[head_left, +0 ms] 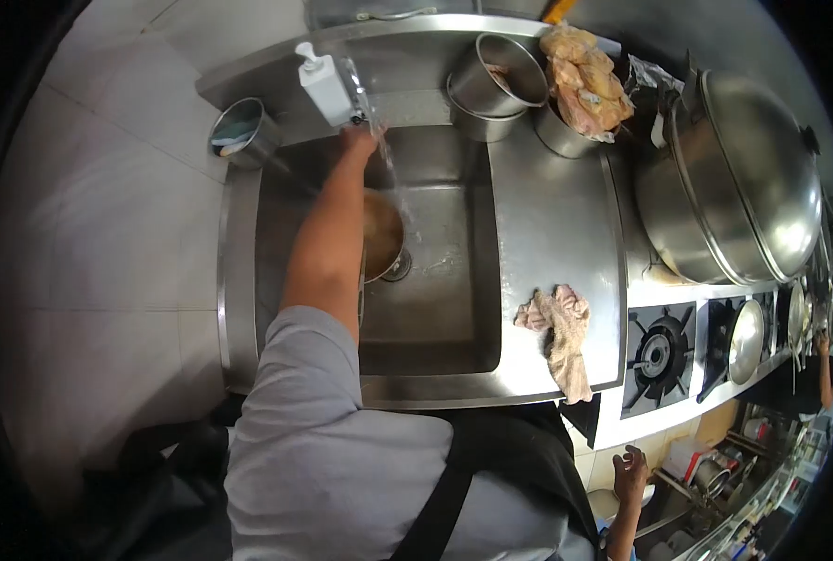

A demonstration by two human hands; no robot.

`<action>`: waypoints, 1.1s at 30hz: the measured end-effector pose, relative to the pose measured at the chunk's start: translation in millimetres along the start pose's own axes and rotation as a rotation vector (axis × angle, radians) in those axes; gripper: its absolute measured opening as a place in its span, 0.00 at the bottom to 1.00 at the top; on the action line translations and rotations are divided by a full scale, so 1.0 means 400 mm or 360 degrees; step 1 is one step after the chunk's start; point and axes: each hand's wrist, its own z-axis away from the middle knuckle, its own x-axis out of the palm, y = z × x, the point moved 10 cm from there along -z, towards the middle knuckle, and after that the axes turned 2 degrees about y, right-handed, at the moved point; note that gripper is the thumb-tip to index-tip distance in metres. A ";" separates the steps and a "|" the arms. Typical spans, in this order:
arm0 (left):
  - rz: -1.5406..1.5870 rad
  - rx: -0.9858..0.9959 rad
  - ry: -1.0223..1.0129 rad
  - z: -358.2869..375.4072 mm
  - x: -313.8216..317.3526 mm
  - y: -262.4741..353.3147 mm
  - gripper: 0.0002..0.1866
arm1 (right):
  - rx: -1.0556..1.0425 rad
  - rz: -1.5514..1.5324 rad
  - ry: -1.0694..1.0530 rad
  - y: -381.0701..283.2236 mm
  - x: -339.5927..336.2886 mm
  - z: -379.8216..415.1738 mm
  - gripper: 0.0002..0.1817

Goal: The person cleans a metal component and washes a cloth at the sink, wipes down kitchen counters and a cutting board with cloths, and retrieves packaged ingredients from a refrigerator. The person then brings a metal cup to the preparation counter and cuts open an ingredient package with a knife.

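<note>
Steel pot [258, 140] w/ teal item by sink [445, 309] w/ brownish pan [384, 229]; L hand [362, 138] near white bottle [325, 89], can't tell grip.

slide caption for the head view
A bare left hand reaches to the back of a rectangular grey metal sink beside running water, near a white pump bottle.

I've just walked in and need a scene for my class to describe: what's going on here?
A person at a sink reaches the left hand up to the tap area, though its grip is unclear. Water appears to be running into the sink, where a round vessel sits partly hidden behind the forearm. A crumpled cloth lies on the metal counter to the right.
</note>
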 end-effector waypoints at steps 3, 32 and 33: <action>0.0068 -0.0082 -0.0143 0.064 -0.060 0.039 0.26 | 0.0148 0.0133 0.0056 0.133 0.009 0.062 0.19; -0.0882 0.0519 0.0233 0.981 -0.248 0.339 0.36 | 0.0473 0.0224 0.0206 1.200 0.082 -0.045 0.21; -0.0837 0.0593 0.0105 1.095 -0.205 0.411 0.34 | 0.1038 -0.0645 0.0202 1.124 -0.023 -0.127 0.25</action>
